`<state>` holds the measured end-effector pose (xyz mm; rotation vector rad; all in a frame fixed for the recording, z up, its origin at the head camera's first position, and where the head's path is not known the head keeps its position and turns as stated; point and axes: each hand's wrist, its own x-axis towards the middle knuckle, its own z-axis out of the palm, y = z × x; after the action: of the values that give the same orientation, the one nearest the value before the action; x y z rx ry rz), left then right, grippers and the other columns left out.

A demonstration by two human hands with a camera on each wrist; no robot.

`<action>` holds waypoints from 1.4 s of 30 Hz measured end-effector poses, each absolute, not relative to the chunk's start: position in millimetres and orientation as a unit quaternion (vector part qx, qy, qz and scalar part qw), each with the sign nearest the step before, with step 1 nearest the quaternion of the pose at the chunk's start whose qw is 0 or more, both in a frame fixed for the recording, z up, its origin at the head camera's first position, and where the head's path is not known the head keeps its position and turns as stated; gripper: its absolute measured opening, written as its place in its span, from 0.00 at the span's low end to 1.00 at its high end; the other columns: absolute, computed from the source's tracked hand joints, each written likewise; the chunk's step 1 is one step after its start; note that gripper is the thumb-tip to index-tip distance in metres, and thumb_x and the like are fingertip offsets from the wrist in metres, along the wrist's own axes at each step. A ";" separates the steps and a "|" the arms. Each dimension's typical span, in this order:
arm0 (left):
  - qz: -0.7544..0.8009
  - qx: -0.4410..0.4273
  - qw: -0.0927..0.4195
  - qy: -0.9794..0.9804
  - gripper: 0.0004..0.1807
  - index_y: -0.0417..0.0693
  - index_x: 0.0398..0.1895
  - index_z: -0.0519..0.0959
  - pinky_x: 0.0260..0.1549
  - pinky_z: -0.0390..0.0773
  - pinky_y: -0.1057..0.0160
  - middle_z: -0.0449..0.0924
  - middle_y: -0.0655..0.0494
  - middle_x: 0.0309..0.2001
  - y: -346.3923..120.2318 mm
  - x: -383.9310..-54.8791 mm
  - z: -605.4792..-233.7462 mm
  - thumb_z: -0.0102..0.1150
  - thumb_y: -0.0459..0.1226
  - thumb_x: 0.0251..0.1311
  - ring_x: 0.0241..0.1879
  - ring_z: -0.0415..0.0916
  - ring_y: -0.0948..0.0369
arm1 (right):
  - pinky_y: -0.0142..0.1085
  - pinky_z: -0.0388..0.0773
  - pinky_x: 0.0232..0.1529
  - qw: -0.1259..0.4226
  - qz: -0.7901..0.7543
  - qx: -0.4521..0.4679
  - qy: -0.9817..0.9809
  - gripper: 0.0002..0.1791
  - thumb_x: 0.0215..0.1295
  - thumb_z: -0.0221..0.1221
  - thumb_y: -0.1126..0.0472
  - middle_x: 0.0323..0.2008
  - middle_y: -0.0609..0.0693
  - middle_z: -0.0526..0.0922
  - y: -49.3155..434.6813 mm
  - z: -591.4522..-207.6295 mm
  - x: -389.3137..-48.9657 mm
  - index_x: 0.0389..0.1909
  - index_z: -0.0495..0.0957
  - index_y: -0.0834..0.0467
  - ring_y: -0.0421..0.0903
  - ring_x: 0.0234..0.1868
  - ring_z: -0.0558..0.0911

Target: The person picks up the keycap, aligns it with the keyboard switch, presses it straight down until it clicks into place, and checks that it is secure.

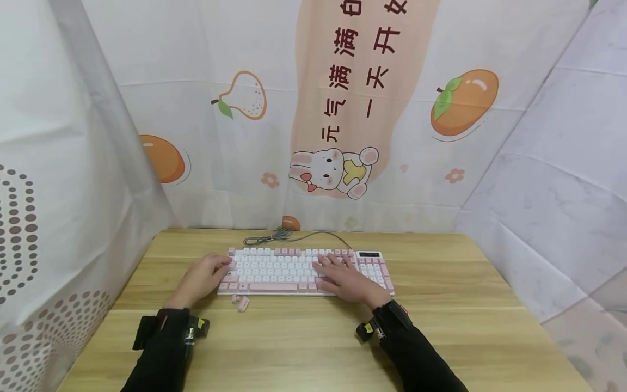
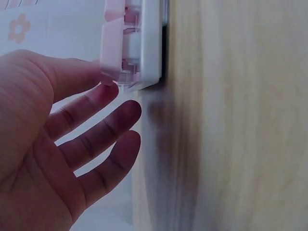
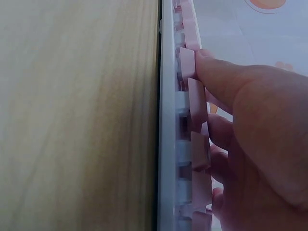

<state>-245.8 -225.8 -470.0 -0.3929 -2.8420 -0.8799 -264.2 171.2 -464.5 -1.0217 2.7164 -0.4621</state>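
A white-and-pink keyboard (image 1: 274,272) lies on the table. At its left end is my left hand (image 1: 203,277), its thumb against a pink corner key (image 2: 111,50) in the left wrist view. The index fingertip is close by that key, and the other fingers are loosely bent beside the keyboard. Over the right part of the keys rests my right hand (image 1: 345,280), fingers spread. Its thumb touches a pink front-row key (image 3: 187,63) in the right wrist view; the other fingertips are partly hidden behind the keys. Two loose pink keycaps (image 1: 243,304) lie before the keyboard's left front edge.
A grey cable (image 1: 281,235), partly coiled, lies behind the keyboard. The wooden table (image 1: 294,348) meets a printed curtain (image 1: 235,163) at the back, with white fabric at both sides. Black bands with small devices (image 1: 198,326) sit on both wrists.
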 end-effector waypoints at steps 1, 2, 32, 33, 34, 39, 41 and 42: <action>-0.293 -0.128 0.068 -0.945 0.15 0.35 0.55 0.82 0.52 0.77 0.40 0.82 0.38 0.52 -226.3 -244.9 -469.7 0.60 0.34 0.70 0.53 0.79 0.44 | 0.59 0.34 0.76 0.099 -0.155 -0.347 0.920 0.32 0.81 0.44 0.43 0.80 0.54 0.50 170.6 -465.2 -264.3 0.80 0.56 0.51 0.56 0.80 0.44; -0.294 -0.124 0.067 -0.945 0.16 0.34 0.56 0.82 0.52 0.77 0.40 0.81 0.37 0.53 -226.8 -244.2 -469.0 0.60 0.34 0.70 0.52 0.79 0.44 | 0.59 0.34 0.76 0.097 -0.155 -0.346 0.920 0.32 0.81 0.44 0.43 0.80 0.54 0.50 170.1 -465.3 -264.2 0.80 0.57 0.50 0.56 0.80 0.44; -0.264 -0.039 0.015 -0.964 0.15 0.44 0.35 0.86 0.22 0.62 0.61 0.68 0.58 0.18 -211.9 -246.0 -459.5 0.58 0.45 0.72 0.20 0.66 0.60 | 0.61 0.34 0.76 0.099 -0.163 -0.349 0.918 0.32 0.81 0.46 0.45 0.79 0.57 0.51 170.7 -459.2 -264.3 0.79 0.57 0.54 0.59 0.80 0.44; -0.262 -0.038 0.015 -0.964 0.15 0.44 0.35 0.86 0.22 0.62 0.62 0.68 0.58 0.18 -211.6 -246.3 -459.5 0.58 0.45 0.72 0.20 0.66 0.60 | 0.60 0.34 0.76 0.100 -0.161 -0.347 0.918 0.32 0.81 0.46 0.45 0.80 0.56 0.50 170.6 -459.0 -264.4 0.79 0.57 0.53 0.59 0.80 0.44; -0.261 -0.037 0.014 -0.964 0.16 0.44 0.35 0.86 0.22 0.62 0.61 0.68 0.58 0.18 -211.1 -246.3 -459.0 0.58 0.45 0.72 0.20 0.66 0.60 | 0.60 0.34 0.76 0.100 -0.161 -0.346 0.919 0.32 0.81 0.46 0.45 0.80 0.56 0.50 170.4 -458.9 -264.5 0.79 0.57 0.53 0.59 0.80 0.44; -0.254 -0.022 0.015 -0.967 0.17 0.43 0.35 0.87 0.22 0.62 0.61 0.68 0.58 0.17 -208.6 -246.0 -458.2 0.58 0.46 0.72 0.19 0.67 0.60 | 0.61 0.34 0.76 0.098 -0.164 -0.347 0.918 0.32 0.81 0.46 0.45 0.79 0.56 0.51 170.1 -460.2 -264.6 0.79 0.57 0.53 0.59 0.80 0.44; -0.254 -0.014 0.015 -0.967 0.17 0.41 0.38 0.87 0.22 0.62 0.61 0.69 0.57 0.17 -207.8 -245.4 -458.1 0.58 0.46 0.72 0.20 0.67 0.59 | 0.61 0.34 0.76 0.098 -0.166 -0.348 0.917 0.32 0.81 0.46 0.45 0.79 0.56 0.51 170.3 -461.4 -264.5 0.79 0.58 0.53 0.59 0.80 0.44; -0.254 -0.010 0.014 -0.967 0.17 0.41 0.40 0.88 0.23 0.62 0.61 0.70 0.57 0.18 -207.3 -245.0 -458.1 0.59 0.46 0.72 0.21 0.67 0.59 | 0.61 0.34 0.76 0.098 -0.166 -0.348 0.917 0.32 0.81 0.46 0.45 0.80 0.56 0.51 170.4 -462.0 -264.5 0.79 0.57 0.53 0.59 0.80 0.44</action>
<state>-245.0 -207.3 -458.1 -0.0313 -3.0107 -0.7901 -264.5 170.4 -462.0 -1.0299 2.7147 -0.4905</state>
